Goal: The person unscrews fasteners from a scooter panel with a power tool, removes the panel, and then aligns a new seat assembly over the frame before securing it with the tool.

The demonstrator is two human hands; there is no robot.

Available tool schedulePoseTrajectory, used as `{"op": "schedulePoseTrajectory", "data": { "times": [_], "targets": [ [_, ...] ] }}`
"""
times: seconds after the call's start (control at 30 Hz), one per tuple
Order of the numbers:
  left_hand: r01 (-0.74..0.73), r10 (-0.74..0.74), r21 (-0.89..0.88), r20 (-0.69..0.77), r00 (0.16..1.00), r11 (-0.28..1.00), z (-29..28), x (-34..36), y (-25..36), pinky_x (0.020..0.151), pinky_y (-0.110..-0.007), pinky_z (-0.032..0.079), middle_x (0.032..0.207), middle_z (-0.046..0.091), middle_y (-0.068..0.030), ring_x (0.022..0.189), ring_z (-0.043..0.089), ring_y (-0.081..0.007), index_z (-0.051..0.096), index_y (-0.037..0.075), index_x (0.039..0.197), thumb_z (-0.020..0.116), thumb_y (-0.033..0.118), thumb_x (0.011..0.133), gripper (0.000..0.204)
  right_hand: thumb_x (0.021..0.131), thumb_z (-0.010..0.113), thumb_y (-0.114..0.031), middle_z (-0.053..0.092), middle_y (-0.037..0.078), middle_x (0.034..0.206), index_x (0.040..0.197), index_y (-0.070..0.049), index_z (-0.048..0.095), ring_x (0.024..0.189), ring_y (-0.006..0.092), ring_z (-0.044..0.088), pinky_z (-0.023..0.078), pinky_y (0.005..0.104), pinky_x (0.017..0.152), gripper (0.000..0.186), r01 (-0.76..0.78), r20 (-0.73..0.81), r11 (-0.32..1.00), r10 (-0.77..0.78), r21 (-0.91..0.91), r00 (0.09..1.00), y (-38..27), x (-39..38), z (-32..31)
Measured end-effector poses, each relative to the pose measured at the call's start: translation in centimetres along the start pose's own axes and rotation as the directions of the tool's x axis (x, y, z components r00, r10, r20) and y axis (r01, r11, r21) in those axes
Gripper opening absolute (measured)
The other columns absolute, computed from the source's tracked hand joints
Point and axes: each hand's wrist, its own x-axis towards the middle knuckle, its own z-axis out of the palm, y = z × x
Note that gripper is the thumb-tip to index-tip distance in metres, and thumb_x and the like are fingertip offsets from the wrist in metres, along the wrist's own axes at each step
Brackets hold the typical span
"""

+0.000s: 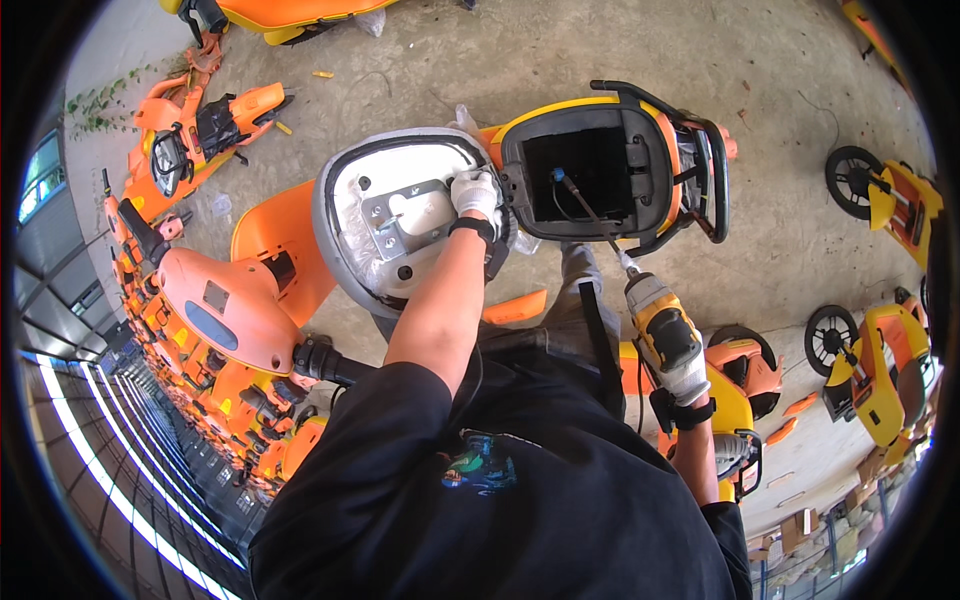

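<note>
An upturned scooter seat shows its white underside, with a metal plate bolted near its middle. My left hand, in a white glove, has its fingers curled at the seat's right edge; what they pinch is hidden. To the right, my gloved right hand is closed round a yellow and black power drill. The drill's long thin bit points up and left over the open storage box of an orange and yellow scooter. Inside the box lies a blue-ended cable.
The scooter's handlebar head stands at left, a black rear rack at right. Rows of orange scooters fill the lower left. More yellow scooters stand at right. An orange panel is below the seat.
</note>
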Motion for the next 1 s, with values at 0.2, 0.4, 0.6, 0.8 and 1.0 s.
{"op": "schedulePoseTrajectory", "data": {
  "times": [0.2,0.4,0.6,0.8,1.0],
  "targets": [
    [-0.197,0.212,0.407,0.006,0.977,0.892,-0.3,1.2,-0.6,0.063,-0.034,0.05,0.081,0.07,-0.0099,0.068,0.064,-0.0205,0.069,0.0,0.097,0.06,0.022,0.086,0.026,0.078,0.066,-0.001,0.066,0.005,0.092,0.102,-0.002,0.061,0.084,0.016,0.063,0.051,0.0269,0.075,0.024,0.073,0.033,0.997,-0.073,-0.005,0.997,0.4,-0.1,-0.3],
    [0.07,-0.064,0.12,-0.055,0.996,0.99,-0.2,-2.3,3.5,0.064,-0.037,0.049,0.084,0.066,-0.0104,0.07,0.063,-0.0233,0.066,0.002,0.093,0.061,0.027,0.082,0.028,0.081,0.063,0.0,0.065,0.004,0.094,0.105,-0.001,0.06,0.086,0.0125,0.063,0.051,0.0247,0.077,0.025,0.147,0.089,0.984,-0.139,-0.101,0.986,0.0,0.1,-0.6],
    [0.2,-0.151,-0.214,0.226,0.962,0.956,-3.1,-4.8,8.6,0.043,-0.03,0.039,0.063,0.053,0.0001,0.049,0.05,-0.0142,0.062,0.005,0.078,0.062,0.02,0.081,0.015,0.081,0.062,0.0,0.066,0.005,0.095,0.107,0.0,0.059,0.086,0.0122,0.063,0.05,0.0246,0.077,0.026,0.183,0.095,0.982,-0.178,-0.052,0.979,0.1,0.8,-0.4],
    [-0.504,0.436,0.133,0.348,0.83,0.853,-11.0,-13.2,16.9,0.057,-0.026,0.046,0.082,0.06,-0.0076,0.065,0.056,-0.0144,0.062,0.001,0.101,0.064,0.02,0.084,0.026,0.081,0.061,-0.001,0.067,0.006,0.092,0.104,0.001,0.061,0.085,0.0154,0.064,0.05,0.0256,0.078,0.023,0.338,0.112,0.923,-0.322,-0.186,0.94,-0.5,1.7,-0.3],
    [-0.232,0.558,0.782,-0.172,0.812,0.578,-19.2,-18.4,20.3,0.092,-0.043,0.045,0.119,0.051,-0.0244,0.106,0.055,-0.0407,0.051,-0.002,0.121,0.065,0.048,0.079,0.067,0.08,0.06,-0.003,0.067,0.008,0.095,0.104,0.001,0.061,0.087,0.0169,0.065,0.05,0.0261,0.079,0.023,0.335,0.146,0.918,-0.309,-0.213,0.94,-0.1,1.8,-0.6]
  ]
}}
